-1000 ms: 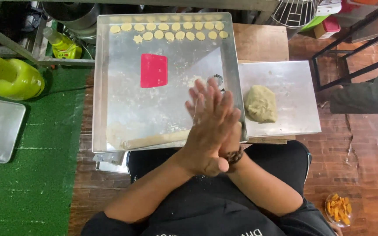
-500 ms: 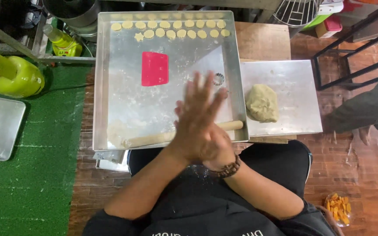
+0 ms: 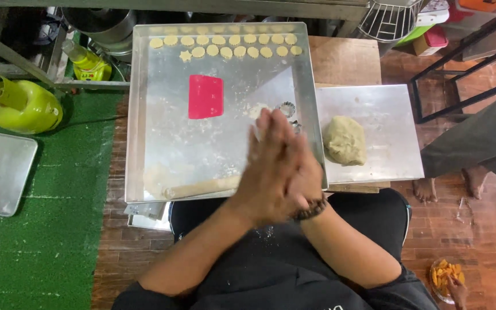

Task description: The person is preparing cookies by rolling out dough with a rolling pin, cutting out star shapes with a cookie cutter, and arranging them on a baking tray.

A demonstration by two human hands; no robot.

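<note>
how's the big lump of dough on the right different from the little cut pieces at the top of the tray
The dough lump is one large, rough, rounded mound; the cut pieces are many small flat shapes, mostly rounds with one star. The lump sits alone on the smaller metal sheet to the right; the pieces lie in two neat rows along the far edge of the big tray. The lump looks slightly duller and greyer, the pieces more yellow. Both are pale dough on metal.

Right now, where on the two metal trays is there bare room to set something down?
On the big tray, the floury stretch below the red scraper and above the rolling pin is bare. The small tray is free right of the dough lump. The cookie rows crowd the top edge; the cutters and pressed hands crowd the right.
</note>
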